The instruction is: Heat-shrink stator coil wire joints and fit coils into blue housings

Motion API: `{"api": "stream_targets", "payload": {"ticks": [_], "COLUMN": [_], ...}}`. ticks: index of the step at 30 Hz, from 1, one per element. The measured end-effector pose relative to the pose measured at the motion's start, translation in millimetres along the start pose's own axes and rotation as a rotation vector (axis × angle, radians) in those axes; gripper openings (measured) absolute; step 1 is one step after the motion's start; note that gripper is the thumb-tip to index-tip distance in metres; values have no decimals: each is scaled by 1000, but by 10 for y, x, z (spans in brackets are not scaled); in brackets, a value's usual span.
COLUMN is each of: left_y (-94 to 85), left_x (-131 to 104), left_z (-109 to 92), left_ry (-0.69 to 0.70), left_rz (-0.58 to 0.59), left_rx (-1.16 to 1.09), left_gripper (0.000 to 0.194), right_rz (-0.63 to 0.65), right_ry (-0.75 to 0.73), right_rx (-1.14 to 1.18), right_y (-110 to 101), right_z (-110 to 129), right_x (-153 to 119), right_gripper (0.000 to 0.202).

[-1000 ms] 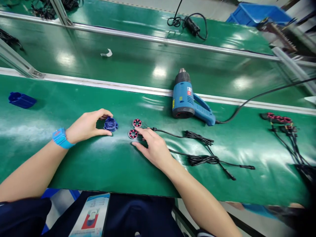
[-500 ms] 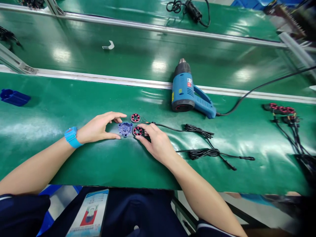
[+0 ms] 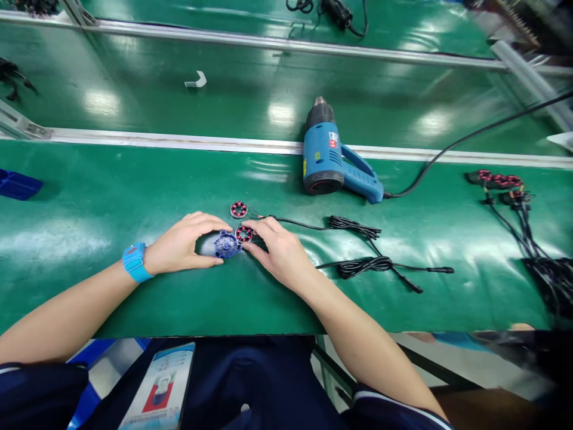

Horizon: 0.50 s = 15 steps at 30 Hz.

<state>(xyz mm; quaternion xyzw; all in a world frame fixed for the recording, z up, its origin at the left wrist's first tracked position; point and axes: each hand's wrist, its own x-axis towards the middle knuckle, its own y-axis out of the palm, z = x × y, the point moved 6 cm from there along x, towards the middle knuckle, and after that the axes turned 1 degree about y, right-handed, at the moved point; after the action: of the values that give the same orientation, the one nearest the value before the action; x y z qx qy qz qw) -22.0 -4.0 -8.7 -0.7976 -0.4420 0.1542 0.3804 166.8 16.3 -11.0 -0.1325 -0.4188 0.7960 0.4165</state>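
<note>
A blue round housing (image 3: 227, 245) lies on the green mat, between the spread thumb and fingers of my left hand (image 3: 185, 243), close to the fingertips. My right hand (image 3: 280, 249) pinches a black ring with red coils (image 3: 244, 233) at the upper right edge of the housing. Just above it, a second ring with red coils (image 3: 239, 209) lies on the mat, with thin wires running right into a black cable. Two bundled black cables, an upper one (image 3: 353, 226) and a lower one (image 3: 364, 267), lie to the right of my right hand.
A blue heat gun (image 3: 324, 156) rests across the white rail, its cord running right. More red-coiled rings (image 3: 499, 179) with cables lie at the far right. A blue plastic piece (image 3: 18, 184) is at the left edge. A white scrap (image 3: 196, 79) lies further back.
The whole view has shifted slightly. The blue housing has moved down relative to the rings, and the ring in my right hand is now against its edge.
</note>
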Motion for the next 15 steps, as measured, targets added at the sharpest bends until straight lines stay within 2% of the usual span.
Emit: {"api": "stream_targets", "payload": {"ticks": [6,11,15], "left_y": [81,148,169], "left_x": [-8,23,35], "left_z": [-49,-96,-123], "left_ry": [-82,-76,-90], "left_rz": [-64,-77,-91], "left_rx": [27,16,9], "left_gripper": [55,52,52], "right_rz": [-174,-61,-12], "right_ry": [-39,-157,-171], "right_rx": [139,140,59], "right_y": [-332,-232,-173], "right_z": [141,279,279], "right_x": [-73,-124,-128], "right_gripper": [34,34,35]}}
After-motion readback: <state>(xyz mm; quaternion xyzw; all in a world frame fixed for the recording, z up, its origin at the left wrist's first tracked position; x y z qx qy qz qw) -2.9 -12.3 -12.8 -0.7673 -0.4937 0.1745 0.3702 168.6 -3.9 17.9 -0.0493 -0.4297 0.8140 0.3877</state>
